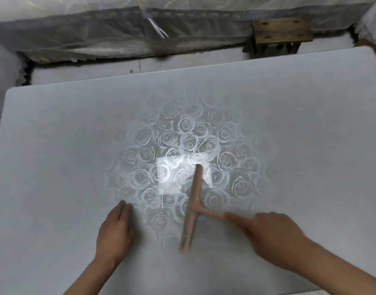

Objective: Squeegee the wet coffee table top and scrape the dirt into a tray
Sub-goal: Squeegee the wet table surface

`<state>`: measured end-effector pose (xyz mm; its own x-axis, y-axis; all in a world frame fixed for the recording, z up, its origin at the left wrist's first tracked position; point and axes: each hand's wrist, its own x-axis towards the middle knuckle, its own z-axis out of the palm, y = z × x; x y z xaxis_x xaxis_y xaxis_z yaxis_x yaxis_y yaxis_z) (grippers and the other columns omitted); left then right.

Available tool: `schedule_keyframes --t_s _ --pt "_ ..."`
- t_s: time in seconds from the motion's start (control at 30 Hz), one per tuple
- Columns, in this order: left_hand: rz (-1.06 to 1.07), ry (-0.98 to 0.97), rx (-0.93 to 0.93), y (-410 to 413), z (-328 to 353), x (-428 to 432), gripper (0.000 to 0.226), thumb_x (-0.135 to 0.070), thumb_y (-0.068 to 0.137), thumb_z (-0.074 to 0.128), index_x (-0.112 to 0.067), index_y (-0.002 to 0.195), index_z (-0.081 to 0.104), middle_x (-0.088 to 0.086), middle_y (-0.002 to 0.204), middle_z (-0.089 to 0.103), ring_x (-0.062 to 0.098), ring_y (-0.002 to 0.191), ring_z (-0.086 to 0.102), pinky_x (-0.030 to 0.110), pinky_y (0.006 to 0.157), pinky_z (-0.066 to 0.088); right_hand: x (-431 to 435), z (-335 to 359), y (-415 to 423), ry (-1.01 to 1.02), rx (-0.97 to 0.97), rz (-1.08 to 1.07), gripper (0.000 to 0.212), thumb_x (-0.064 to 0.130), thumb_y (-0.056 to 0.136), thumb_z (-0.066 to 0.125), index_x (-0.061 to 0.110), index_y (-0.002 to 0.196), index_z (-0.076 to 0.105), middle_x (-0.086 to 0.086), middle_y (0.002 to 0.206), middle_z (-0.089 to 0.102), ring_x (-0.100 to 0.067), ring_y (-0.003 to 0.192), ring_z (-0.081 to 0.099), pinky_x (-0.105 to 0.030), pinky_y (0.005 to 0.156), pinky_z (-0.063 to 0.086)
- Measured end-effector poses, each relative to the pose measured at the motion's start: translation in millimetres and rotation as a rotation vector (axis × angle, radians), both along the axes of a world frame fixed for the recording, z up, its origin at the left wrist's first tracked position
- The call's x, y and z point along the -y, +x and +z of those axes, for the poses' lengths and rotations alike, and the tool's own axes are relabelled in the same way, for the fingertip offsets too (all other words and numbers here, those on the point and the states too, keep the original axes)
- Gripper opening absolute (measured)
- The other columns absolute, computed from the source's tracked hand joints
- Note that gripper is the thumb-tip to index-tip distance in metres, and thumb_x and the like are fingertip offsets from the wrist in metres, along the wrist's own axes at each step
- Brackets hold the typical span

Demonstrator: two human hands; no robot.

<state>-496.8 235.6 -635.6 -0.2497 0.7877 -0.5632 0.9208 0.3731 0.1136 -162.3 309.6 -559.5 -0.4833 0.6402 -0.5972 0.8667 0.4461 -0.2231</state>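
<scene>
gripping the thin handle of a pinkish, t-shaped squeegee (pixel 192 207), the right hand (pixel 274 237) is blurred, its fingers curled round the stem. the long blade sits on the smooth, glossy pale table (pixel 55 145), over a faint cluster of printed roses (pixel 183 143). the left hand (pixel 115 231) rests just beside it, fingers straight. crinkled plastic sheeting (pixel 97 28) hides what lies behind.

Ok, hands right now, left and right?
Left hand: open, fingers straight, on the table top.
Right hand: holding the squeegee by its handle.
</scene>
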Motion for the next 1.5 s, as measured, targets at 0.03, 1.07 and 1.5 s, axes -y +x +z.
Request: schedule_keyframes --t_s 0.03,1.07,1.5 --pt "0.003 -0.004 0.010 1.7 0.2 1.1 0.063 -0.001 0.081 0.050 -0.008 0.143 0.037 0.009 0.155 0.026 0.029 0.135 0.038 0.036 0.098 0.042 0.6 6.4 14.2 -0.002 0.044 -0.031 0.063 0.030 0.095 0.033 0.061 0.138 0.001 0.002 0.104 0.062 -0.024 0.095 0.062 -0.032 0.066 0.033" --pt "0.268 0.328 0.238 -5.2 -3.4 -6.7 0.043 -0.032 0.100 0.039 -0.013 0.138 0.046 0.002 0.138 0.050 0.024 0.129 0.043 0.036 0.103 0.039 -28.8 6.7 -151.4 0.080 -0.207 0.127 0.037 0.020 0.094 0.042 0.029 0.130 0.043 -0.006 0.083 0.048 -0.029 0.075 0.051 -0.032 0.063 0.027" --pt "0.267 0.534 0.364 40.4 -39.8 -36.4 0.024 -0.021 0.097 0.050 -0.016 0.116 0.064 0.004 0.101 0.064 0.022 0.094 0.056 0.030 0.076 0.041 -19.0 -27.8 -86.1 -0.018 -0.281 -0.088 0.033 0.046 0.100 0.028 0.049 0.132 0.037 0.004 0.099 0.062 -0.021 0.092 0.059 -0.035 0.077 0.048"
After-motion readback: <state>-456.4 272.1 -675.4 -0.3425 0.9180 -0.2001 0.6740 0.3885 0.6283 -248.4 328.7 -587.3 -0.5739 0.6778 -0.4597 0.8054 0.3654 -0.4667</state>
